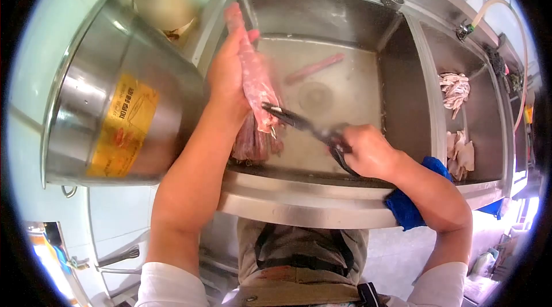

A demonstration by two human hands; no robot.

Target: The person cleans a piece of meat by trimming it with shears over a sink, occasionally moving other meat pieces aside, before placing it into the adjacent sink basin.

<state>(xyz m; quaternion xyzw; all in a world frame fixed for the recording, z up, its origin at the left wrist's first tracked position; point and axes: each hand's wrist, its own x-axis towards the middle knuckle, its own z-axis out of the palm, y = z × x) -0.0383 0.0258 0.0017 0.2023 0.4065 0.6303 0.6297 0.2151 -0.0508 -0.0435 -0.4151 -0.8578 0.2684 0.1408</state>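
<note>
My left hand is closed around a long strip of pink raw meat above the left side of the sink basin. My right hand grips a pair of dark scissors by the handles. Their blades meet the lower end of the strip, where pale tissue shows. Below the strip, a pile of darker raw meat strips rests at the basin's near left corner. A separate thin meat strip lies in the cloudy water on the basin floor.
A large steel pot with a yellow label stands left of the sink. In the right basin lie two heaps of pale meat, a far heap and a near heap. A blue cloth hangs over the front rim. A hose runs along the right.
</note>
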